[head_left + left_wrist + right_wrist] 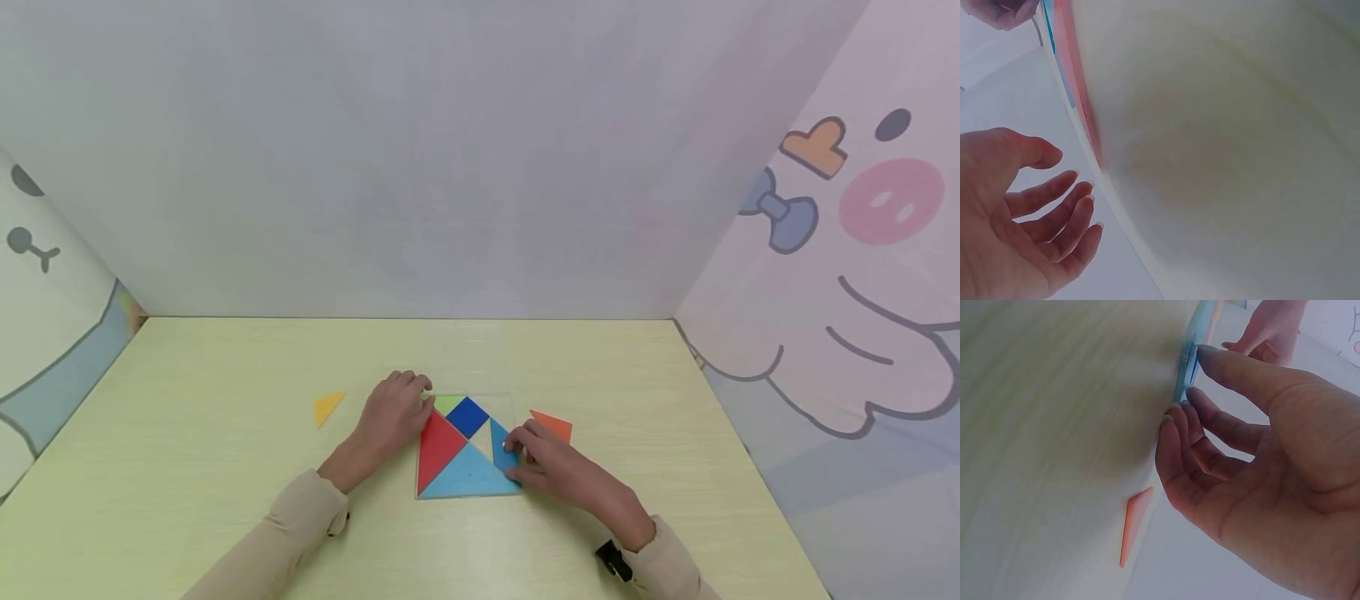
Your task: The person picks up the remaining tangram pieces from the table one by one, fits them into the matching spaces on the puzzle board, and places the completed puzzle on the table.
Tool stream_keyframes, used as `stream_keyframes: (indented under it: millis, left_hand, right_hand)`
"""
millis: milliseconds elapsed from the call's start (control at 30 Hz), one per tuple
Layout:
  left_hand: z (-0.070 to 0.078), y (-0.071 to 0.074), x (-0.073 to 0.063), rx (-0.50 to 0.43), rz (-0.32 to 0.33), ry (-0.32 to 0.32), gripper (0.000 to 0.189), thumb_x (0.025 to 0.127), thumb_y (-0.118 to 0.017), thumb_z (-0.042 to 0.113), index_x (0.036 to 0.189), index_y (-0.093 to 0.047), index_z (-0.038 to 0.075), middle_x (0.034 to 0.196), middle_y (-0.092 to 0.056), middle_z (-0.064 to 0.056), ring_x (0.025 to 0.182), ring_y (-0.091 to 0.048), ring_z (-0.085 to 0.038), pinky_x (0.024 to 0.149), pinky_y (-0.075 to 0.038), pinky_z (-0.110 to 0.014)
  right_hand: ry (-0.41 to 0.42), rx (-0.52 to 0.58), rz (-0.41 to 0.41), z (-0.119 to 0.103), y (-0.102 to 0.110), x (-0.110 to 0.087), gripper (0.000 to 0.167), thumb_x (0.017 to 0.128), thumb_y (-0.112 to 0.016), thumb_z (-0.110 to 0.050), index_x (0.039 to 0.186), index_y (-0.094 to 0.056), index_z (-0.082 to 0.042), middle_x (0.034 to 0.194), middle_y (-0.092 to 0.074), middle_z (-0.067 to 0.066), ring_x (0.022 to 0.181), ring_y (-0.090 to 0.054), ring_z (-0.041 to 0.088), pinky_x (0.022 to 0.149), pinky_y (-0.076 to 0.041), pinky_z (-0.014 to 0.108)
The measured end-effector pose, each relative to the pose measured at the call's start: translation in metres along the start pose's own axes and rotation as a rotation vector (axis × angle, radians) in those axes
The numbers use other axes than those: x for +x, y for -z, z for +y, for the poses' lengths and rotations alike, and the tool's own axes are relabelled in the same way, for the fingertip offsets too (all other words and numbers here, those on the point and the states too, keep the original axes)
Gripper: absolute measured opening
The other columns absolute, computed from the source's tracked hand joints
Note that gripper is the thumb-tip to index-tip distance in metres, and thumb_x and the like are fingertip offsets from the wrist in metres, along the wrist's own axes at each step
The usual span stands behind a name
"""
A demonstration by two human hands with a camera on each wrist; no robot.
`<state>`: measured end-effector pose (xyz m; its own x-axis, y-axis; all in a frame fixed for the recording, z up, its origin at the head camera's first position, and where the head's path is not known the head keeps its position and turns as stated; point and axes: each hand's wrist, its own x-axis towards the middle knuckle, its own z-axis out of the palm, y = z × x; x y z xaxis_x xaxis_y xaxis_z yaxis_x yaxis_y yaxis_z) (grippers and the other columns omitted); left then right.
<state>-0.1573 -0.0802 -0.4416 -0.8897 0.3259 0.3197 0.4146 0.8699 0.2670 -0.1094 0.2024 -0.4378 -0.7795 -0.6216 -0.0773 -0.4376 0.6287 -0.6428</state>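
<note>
In the head view, coloured tangram pieces lie together in a square: a red triangle (438, 450), a large light blue triangle (468, 477), a dark blue square (467, 417) and a green piece (447, 403). A pale triangular gap (482, 439) shows among them. My right hand (551, 462) holds a blue parallelogram (501, 440) at the right side, thumb and fingertips at its edges. My left hand (393, 412) is by the upper left corner, fingers loosely bent, partly covering the green piece. Nothing lies between its thumb and fingers in the left wrist view.
A yellow triangle (327, 408) lies apart on the left of the wooden table (225, 467). An orange triangle (553, 423) lies just beyond the right hand, partly hidden by it. A grey wall (405, 167) rises behind the table, with cartoon-printed panels at both sides.
</note>
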Motion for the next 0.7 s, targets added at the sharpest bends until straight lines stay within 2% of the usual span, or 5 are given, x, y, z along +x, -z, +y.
stream_keyframes:
  millis: [300,700]
  left_hand:
    - [-0.009,0.004,-0.001,-0.034,0.052,0.018,0.019,0.087,-0.081,0.012,0.100,-0.073,0.001,0.093,-0.072,-0.013,0.084,-0.066,-0.027,0.072,-0.058,-0.037]
    - [-0.020,0.012,-0.006,-0.013,0.062,0.081,0.019,0.088,-0.080,0.011,0.102,-0.072,0.000,0.095,-0.072,-0.015,0.085,-0.067,-0.030,0.074,-0.059,-0.040]
  right_hand:
    - [-0.010,0.006,-0.003,0.000,0.000,0.000,0.021,0.098,-0.070,-0.013,0.115,-0.060,-0.005,0.110,-0.054,0.002,0.092,-0.051,0.016,0.080,-0.049,0.026]
    - [0.000,0.003,-0.004,0.003,0.000,-0.001,0.022,0.098,-0.071,-0.013,0.116,-0.060,-0.005,0.111,-0.054,0.003,0.092,-0.051,0.014,0.080,-0.049,0.026]
